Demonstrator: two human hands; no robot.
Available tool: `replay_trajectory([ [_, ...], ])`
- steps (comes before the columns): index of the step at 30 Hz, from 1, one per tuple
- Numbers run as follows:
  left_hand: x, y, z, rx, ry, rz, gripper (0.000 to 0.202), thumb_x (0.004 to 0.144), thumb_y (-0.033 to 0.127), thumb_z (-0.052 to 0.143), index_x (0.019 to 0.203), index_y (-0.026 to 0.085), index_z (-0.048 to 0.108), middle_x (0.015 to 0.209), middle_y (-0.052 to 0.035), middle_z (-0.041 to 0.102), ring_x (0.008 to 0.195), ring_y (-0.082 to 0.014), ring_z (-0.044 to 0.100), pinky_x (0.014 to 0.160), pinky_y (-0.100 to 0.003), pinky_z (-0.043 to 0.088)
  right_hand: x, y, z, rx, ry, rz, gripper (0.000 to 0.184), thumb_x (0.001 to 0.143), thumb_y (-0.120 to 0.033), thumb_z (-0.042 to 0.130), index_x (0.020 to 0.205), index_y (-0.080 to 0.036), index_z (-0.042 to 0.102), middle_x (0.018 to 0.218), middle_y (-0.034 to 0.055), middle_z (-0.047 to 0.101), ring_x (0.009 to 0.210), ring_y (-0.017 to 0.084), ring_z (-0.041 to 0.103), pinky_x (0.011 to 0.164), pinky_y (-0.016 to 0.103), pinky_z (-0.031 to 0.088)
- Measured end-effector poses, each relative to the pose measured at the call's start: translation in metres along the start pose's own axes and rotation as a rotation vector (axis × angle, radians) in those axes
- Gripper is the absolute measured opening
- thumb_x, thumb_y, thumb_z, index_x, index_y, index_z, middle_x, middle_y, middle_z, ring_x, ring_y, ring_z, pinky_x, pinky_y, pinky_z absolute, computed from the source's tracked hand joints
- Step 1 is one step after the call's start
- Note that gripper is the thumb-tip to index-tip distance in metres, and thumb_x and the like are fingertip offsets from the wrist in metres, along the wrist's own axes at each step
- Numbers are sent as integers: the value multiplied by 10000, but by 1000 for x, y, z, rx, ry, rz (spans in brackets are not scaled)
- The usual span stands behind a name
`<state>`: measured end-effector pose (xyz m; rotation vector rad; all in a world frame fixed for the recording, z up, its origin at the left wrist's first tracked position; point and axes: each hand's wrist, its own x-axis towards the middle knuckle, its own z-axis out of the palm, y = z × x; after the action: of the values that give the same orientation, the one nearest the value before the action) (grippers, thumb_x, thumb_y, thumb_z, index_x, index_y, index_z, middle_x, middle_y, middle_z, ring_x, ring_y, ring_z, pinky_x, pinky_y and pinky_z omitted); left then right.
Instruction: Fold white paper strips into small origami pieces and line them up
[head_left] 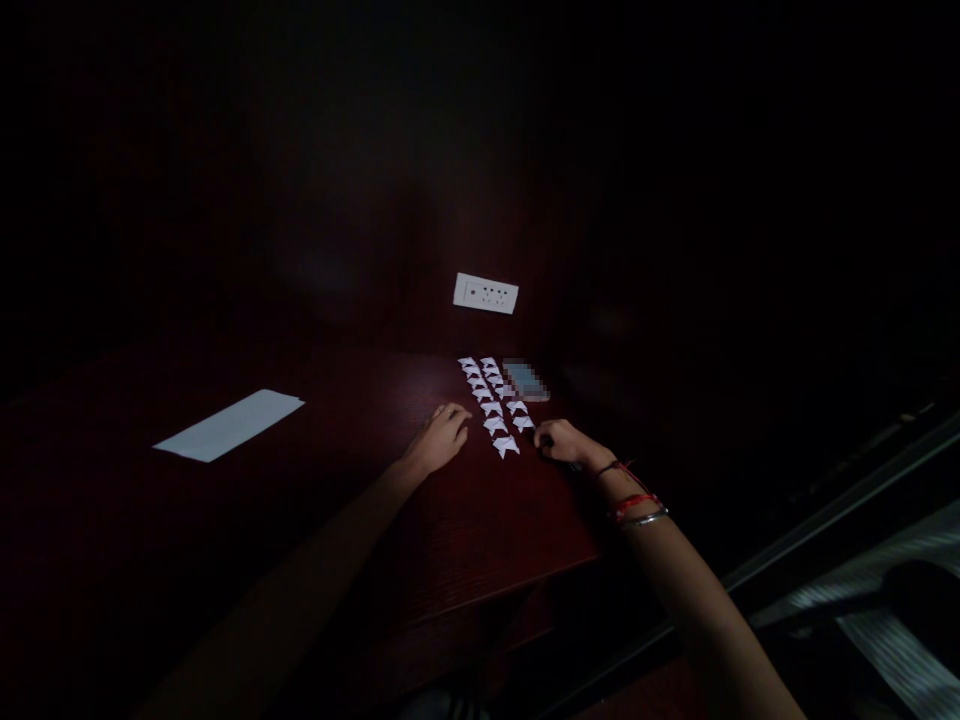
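Two columns of small folded white paper pieces (492, 409) run away from me across the dark red table (465, 530). To the left of the columns, my left hand (442, 435) rests on the tabletop, fingers stretched out and apart, holding nothing. My right hand (562, 442) is curled at the right side, its fingertips beside the nearest paper piece (523, 423) of the right column. Whether they touch it cannot be made out, and the inside of that hand is hidden. The closest piece of the left column (505, 446) lies between both hands.
White paper sheets (229, 425) lie farther left on the table. A blurred rectangular phone-like object (526, 380) sits right of the far pieces. A white socket panel (486, 293) is on the dark wall behind. The table's front edge (517, 584) runs below my hands.
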<state>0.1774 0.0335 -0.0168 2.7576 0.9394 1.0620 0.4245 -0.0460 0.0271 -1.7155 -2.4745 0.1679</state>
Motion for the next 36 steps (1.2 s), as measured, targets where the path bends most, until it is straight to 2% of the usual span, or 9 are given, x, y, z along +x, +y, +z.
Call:
replay_trajectory([
  [5, 0, 3, -1, -36, 4, 58, 222, 766, 168, 375, 956, 195, 487, 994, -34, 446, 939, -179, 413, 856, -332, 330, -18, 14, -12, -7, -51, 30, 196, 536, -61, 474, 641, -159, 608, 641, -12, 592, 572, 92, 517, 556, 164, 379],
  [9, 1, 1, 1, -48, 15, 75, 218, 764, 164, 370, 943, 189, 492, 986, -36, 450, 935, -177, 417, 852, -330, 330, -16, 14, -18, -6, 42, 29, 295, 594, -68, 434, 815, -159, 607, 831, 17, 596, 739, 111, 534, 685, 190, 392],
  [11, 2, -1, 2, -50, 19, 77, 213, 762, 164, 372, 932, 184, 497, 978, -38, 455, 930, -175, 421, 852, -326, 330, -11, 13, -14, -5, 65, -30, 336, 597, -52, 420, 855, -157, 608, 887, 28, 585, 808, 118, 526, 745, 208, 383],
  [15, 3, -5, 4, -59, 23, 81, 205, 758, 160, 370, 910, 175, 507, 958, -41, 464, 921, -171, 427, 858, -321, 323, -9, 16, -7, -43, -11, -188, 395, 573, -3, 390, 840, -168, 628, 890, 21, 593, 833, 111, 527, 767, 207, 381],
  [19, 3, -6, 4, -80, 20, 86, 206, 756, 157, 368, 903, 174, 512, 946, -41, 471, 906, -169, 436, 848, -313, 330, -20, 20, -14, -123, -77, -249, 313, 582, -12, 412, 696, -173, 655, 817, 22, 610, 823, 127, 529, 788, 231, 371],
  [22, 3, -6, 5, -92, 17, 90, 203, 753, 156, 370, 893, 167, 517, 931, -44, 479, 894, -171, 441, 837, -312, 336, -26, 20, -21, -124, 2, -197, 333, 586, -1, 395, 711, -170, 653, 836, 28, 608, 845, 129, 520, 804, 235, 365],
  [26, 3, -6, 4, -96, 17, 94, 200, 751, 150, 367, 875, 163, 523, 916, -43, 485, 887, -167, 446, 831, -307, 339, -23, 22, -18, -100, 157, 11, 448, 594, 17, 348, 923, -155, 598, 975, 44, 574, 925, 125, 497, 846, 236, 351],
  [31, 2, -7, 4, -97, 18, 91, 202, 753, 150, 362, 869, 162, 527, 911, -43, 492, 881, -161, 452, 823, -297, 347, -11, 29, -5, -85, 138, 136, 504, 604, 12, 344, 1065, -108, 507, 1095, 90, 512, 1014, 153, 459, 882, 261, 330],
  [36, 3, -10, 5, -102, 17, 82, 207, 755, 148, 354, 864, 166, 529, 919, -41, 497, 883, -159, 457, 825, -306, 350, -12, 29, -3, -58, 30, 94, 454, 578, 7, 390, 956, -156, 582, 1025, 45, 565, 956, 144, 501, 837, 220, 359],
])
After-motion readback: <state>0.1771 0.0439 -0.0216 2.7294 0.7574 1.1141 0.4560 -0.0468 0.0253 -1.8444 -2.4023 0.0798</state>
